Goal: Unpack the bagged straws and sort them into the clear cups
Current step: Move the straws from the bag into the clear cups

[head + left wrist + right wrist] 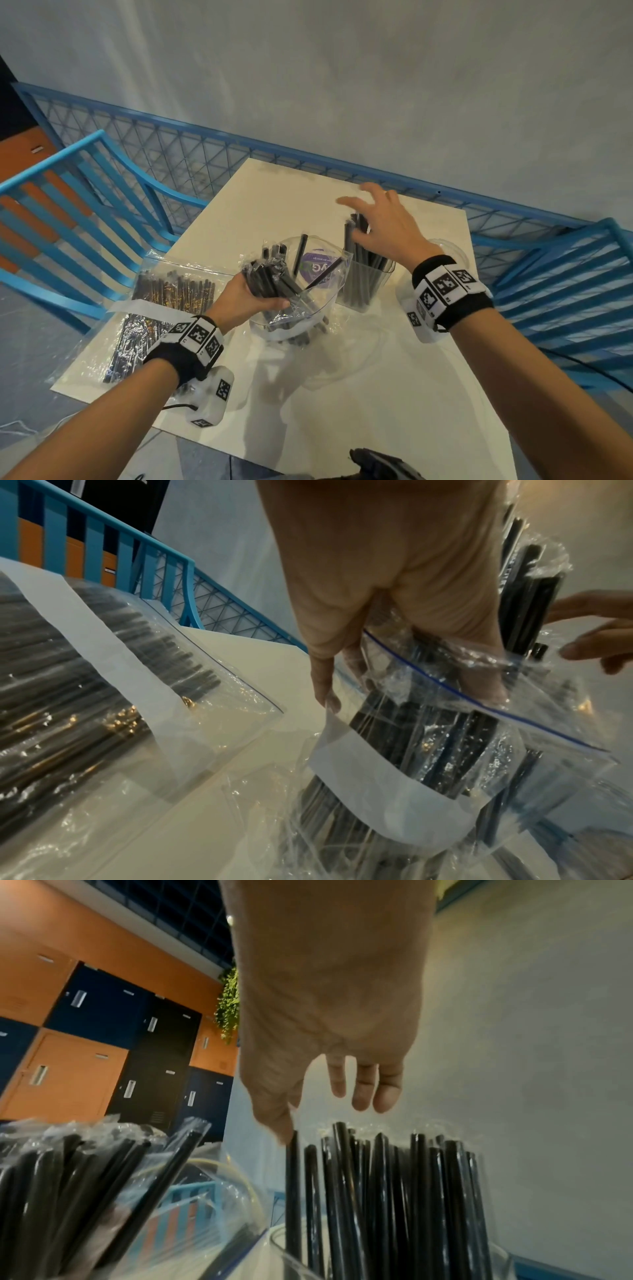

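Left hand (pixel 245 301) fingers curled round a bunch of wrapped black straws (pixel 270 281) in an open zip bag (pixel 479 696), over a clear cup (pixel 294 322) mid table. Right hand (pixel 380 219) spread, holding nothing, thumb touching straws in the square cup (pixel 363 287) toward the far edge. Straws look light, stiff, wrappers slippery; grip mid-bundle

A café-style seating area or canteen. A white table (pixel 342 359) stands beside blue slatted chairs (pixel 61 219) and a blue mesh railing (pixel 191 150). Orange and navy lockers (pixel 85 1047) line a wall.
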Motion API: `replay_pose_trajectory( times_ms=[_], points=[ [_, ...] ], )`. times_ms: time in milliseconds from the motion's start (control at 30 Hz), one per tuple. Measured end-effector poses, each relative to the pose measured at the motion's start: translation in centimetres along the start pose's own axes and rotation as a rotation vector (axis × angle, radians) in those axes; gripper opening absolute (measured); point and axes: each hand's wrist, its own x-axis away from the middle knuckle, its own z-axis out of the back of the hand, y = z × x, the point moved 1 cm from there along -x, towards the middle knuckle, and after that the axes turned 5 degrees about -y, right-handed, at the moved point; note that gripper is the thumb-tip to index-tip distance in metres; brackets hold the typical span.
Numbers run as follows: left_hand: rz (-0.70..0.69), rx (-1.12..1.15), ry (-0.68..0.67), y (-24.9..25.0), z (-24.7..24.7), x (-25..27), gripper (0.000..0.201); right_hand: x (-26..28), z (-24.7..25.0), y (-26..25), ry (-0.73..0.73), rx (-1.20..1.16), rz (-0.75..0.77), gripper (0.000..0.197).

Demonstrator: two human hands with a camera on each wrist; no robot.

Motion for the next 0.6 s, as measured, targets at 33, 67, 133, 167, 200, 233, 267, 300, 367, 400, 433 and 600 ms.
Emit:
replay_pose_trajectory(
  times_ms=[33, 67, 133, 167, 200, 233, 267, 300, 367, 400, 433, 600],
  points=[
    [-0.001, 0.005, 0.001, -0.1, 0.0, 0.0, 0.079, -0.3, -0.5, -0.1, -0.075, 0.007, 0.006, 0.049],
    [0.000, 0.007, 0.001, -0.1, 0.1, 0.0, 0.083, -0.5, -0.9, -0.1, -0.127, -0.019, -0.004, 0.045],
    [0.000, 0.016, -0.002, -0.1, 0.2, 0.2, 0.086, -0.8, -1.1, 0.3, -0.118, -0.138, -0.034, 0.032],
    [-0.001, 0.019, -0.005, -0.1, 0.2, 0.2, 0.086, -0.9, -1.0, 0.6, -0.081, -0.193, -0.055, 0.027],
    [-0.003, 0.020, -0.009, 0.0, 0.2, 0.2, 0.085, -1.0, -0.7, 0.9, -0.044, -0.232, -0.084, 0.025],
    [-0.012, 0.016, -0.011, 0.1, 0.2, 0.3, 0.084, -1.1, -0.4, 1.2, -0.011, -0.261, -0.117, 0.025],
    [-0.016, 0.010, -0.013, 0.2, 0.2, 0.4, 0.084, -1.1, -0.2, 1.5, 0.013, -0.288, -0.153, 0.026],
    [-0.021, 0.005, -0.017, 0.3, 0.1, 0.4, 0.084, -1.2, 0.0, 1.7, 0.023, -0.312, -0.188, 0.026],
    [-0.020, 0.002, -0.023, 0.5, 0.0, 0.4, 0.082, -1.2, -0.2, 2.1, 0.006, -0.332, -0.242, 0.025],
    [-0.018, 0.003, -0.025, 0.6, 0.0, 0.4, 0.081, -1.2, -0.5, 2.2, -0.014, -0.329, -0.260, 0.025],
    [-0.017, 0.003, -0.028, 0.6, -0.1, 0.4, 0.082, -1.2, -0.8, 2.3, -0.028, -0.328, -0.273, 0.024],
    [-0.005, -0.007, -0.030, 0.6, 0.0, 0.4, 0.082, -0.8, 0.2, 2.0, -0.041, -0.354, -0.305, 0.041]
  ],
)
